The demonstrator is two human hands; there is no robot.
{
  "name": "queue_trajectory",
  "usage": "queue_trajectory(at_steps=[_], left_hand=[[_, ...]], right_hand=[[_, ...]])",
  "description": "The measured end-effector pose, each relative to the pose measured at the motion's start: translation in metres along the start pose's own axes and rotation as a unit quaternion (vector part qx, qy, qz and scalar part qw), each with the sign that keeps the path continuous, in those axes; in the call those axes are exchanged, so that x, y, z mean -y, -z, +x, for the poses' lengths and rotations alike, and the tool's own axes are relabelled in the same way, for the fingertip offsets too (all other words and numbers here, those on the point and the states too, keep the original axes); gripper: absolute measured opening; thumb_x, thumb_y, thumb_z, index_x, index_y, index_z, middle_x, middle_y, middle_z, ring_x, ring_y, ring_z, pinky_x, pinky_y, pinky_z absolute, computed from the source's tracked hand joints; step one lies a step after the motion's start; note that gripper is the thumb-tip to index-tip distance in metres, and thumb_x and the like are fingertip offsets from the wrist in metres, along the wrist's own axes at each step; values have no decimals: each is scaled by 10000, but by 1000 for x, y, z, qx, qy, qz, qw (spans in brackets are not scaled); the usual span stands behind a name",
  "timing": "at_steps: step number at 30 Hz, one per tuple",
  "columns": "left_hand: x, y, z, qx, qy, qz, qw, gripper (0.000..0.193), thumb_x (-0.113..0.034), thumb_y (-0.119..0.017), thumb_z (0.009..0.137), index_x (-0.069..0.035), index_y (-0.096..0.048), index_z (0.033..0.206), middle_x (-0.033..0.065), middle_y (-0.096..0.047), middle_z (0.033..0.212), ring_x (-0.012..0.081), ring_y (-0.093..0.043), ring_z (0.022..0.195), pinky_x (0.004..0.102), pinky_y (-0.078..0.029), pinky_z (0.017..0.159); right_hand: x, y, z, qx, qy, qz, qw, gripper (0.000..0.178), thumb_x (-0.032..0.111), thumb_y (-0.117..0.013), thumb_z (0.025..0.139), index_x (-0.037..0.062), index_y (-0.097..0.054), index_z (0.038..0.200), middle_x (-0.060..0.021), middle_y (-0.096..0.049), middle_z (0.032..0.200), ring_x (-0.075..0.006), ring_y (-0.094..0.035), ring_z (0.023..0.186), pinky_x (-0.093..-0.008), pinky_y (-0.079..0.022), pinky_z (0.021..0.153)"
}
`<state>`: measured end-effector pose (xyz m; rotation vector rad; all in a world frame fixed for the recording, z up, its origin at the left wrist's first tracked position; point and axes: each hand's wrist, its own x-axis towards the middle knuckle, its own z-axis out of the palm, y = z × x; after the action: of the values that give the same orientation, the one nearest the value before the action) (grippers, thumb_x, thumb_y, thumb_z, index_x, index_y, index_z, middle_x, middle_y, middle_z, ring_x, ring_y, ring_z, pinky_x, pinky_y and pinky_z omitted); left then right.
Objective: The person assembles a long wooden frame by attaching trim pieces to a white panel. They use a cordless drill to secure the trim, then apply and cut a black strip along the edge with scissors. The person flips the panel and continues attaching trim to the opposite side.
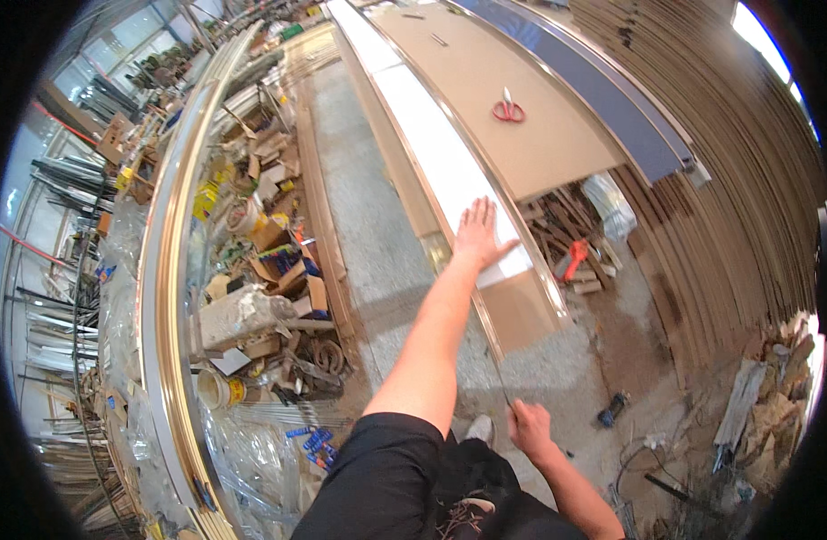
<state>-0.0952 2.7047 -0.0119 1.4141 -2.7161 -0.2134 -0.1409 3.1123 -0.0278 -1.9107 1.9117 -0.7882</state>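
Left hand (482,236): lies flat on the white panel (436,157), fingers spread wide.
Right hand (529,427): fingers closed around a thin dark rod (498,373).
Around: red scissors (509,110) on the brown board (503,99); scrap pile (260,261) left of the floor strip (377,243).
Hard to see: the rod's far end.
Room: floor between pile and panel.

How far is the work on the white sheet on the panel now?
Done: a white sheet already lies along most of the long panel. In hand: the left hand presses flat on the sheet's near end, while the right hand grips a thin tool by the panel's near edge. Left: the panel's near end is still bare brown. Red scissors lie unused on the board beyond.
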Motion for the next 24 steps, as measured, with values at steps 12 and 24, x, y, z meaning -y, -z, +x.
queue_trajectory(at_steps=[12,24], left_hand=[[-8,7,-7,12,16,-43,999,1078,-780,-405,877,-24,-99,1582,126,-57,1667,250,-10,1543,397,-36,1253],[11,-19,11,19,8,-19,1000,1079,-773,-393,888,4,-96,1576,168,-67,1660,313,-46,1538,450,-82,1243]], right_hand=[[-5,0,-4,19,-24,8,1000,194,87,-652,839,80,-484,744,-119,-558,612,-364,-578,589,-459,-407,573],[-17,-19,35,-31,10,11,999,135,84,-628,820,80,-509,756,-169,-532,610,-400,-560,566,-514,-410,513]])
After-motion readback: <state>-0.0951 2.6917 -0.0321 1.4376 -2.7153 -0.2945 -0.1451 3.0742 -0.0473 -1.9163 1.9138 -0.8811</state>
